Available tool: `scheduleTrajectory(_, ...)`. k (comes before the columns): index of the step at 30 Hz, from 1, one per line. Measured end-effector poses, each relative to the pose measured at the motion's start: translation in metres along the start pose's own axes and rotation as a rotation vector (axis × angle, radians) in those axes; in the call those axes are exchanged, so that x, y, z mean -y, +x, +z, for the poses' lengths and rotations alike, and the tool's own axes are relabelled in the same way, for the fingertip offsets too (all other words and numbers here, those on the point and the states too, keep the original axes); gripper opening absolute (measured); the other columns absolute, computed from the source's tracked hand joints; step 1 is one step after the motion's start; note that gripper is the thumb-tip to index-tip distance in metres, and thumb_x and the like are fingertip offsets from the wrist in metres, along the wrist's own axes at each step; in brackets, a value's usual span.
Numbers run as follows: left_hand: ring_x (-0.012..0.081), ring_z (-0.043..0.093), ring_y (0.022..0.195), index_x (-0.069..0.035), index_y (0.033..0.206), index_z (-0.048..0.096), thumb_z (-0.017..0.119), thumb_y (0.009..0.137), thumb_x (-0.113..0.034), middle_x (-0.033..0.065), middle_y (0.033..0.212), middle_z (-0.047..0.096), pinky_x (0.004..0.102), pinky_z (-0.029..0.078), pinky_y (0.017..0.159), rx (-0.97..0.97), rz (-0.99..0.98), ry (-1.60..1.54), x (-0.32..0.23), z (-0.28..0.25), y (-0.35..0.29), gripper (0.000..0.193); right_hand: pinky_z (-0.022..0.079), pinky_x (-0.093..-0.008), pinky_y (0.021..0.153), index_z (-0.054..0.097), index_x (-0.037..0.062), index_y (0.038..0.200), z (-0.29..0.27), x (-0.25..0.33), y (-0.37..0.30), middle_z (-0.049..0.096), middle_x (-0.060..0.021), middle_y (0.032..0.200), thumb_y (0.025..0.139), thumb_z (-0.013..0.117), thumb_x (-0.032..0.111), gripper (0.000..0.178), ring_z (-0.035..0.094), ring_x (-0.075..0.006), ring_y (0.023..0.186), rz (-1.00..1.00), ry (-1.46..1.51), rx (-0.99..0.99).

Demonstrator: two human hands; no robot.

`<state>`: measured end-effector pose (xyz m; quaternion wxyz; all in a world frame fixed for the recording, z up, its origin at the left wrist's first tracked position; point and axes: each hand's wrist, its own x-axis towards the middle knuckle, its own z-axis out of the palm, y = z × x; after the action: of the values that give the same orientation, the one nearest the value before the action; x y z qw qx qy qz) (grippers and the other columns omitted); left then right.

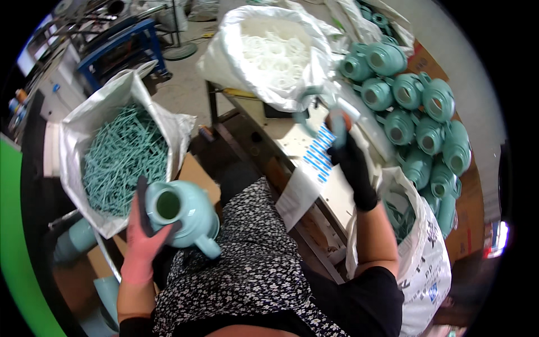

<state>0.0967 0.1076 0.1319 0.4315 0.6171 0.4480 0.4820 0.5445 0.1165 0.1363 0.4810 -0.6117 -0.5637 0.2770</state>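
- Looking to our right, we find the biggest thing, a pile of teal jugs (430, 135), lying mouths toward us, probably so they nest close and stay put.
- Just left of our lap gapes a white sack (72, 140) full of thin teal sticks (126, 160), its rim spread wide, likely for easy scooping.
- By our right elbow, a printed sack (429, 275) holds teal strap-like pieces (402, 224), only partly visible.
- At the far end of the white tabletop (295, 143), a pale sack (220, 59) with its mouth open holds a heap of white rings (275, 59).
- Over our left thigh is a single jug (193, 210), clasped by our left hand (147, 236); that grip wraps its neck and side, mouth tipped up, perhaps to leave the opening free.
- Above the tabletop, our right hand (353, 168) is blurred; we cannot tell whether its grip is closed on the teal part (338, 124) at its fingertips.
- Beside it lie small blue strips (318, 157) in rows, apparently within easy reach.
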Motion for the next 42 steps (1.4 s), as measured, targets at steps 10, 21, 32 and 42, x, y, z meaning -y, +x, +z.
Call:
scheduleTrajectory(10,0.0447,0.047,0.123,-0.008,0.133,0.043,0.087,0.054,-0.015,0.0258,0.138,0.042,0.0483,0.04,0.101,0.412,0.298,0.362,-0.036,-0.033,-0.017,0.091,0.045,-0.0475,0.091,0.062,0.0043,0.118,0.174,0.127,-0.016,0.06,-0.017,0.105,0.074,0.071,0.011,0.046,0.061,-0.0355,0.098,-1.009,-0.302,0.331)
scheduleTrajectory(21,0.0424,0.051,0.118,-0.011,0.12,0.049,0.088,0.064,-0.032,0.0271,0.128,0.047,0.0533,0.047,0.096,-0.159,0.484,0.161,-0.011,-0.042,-0.054,0.072,0.053,-0.0361,0.076,0.056,0.0,0.1,0.202,0.126,0.002,0.046,-0.0013,0.056,0.095,0.053,0.026,0.027,0.047,-0.012,0.046,0.378,1.087,0.352)
scheduleTrajectory(32,0.0457,0.051,0.118,-0.011,0.075,0.071,0.082,0.059,-0.038,0.0254,0.13,0.05,0.0586,0.036,0.103,0.107,0.525,0.387,-0.032,-0.036,-0.057,0.033,0.05,-0.0267,0.076,0.061,0.0046,0.11,0.256,0.096,-0.026,0.062,-0.0055,0.087,0.093,0.06,0.025,0.026,0.06,-0.012,0.08,0.231,0.946,0.656)
scheduleTrajectory(42,0.0201,0.051,0.122,0.0,0.144,0.03,0.064,0.091,-0.028,0.014,0.137,0.045,0.0313,0.038,0.106,-0.303,-0.078,-0.273,0.022,-0.021,-0.023,0.069,0.053,-0.0318,0.079,0.058,-0.0048,0.112,0.247,0.065,-0.029,0.068,-0.0157,0.1,0.098,0.046,0.02,0.031,0.066,-0.0197,0.088,0.52,1.014,0.622)
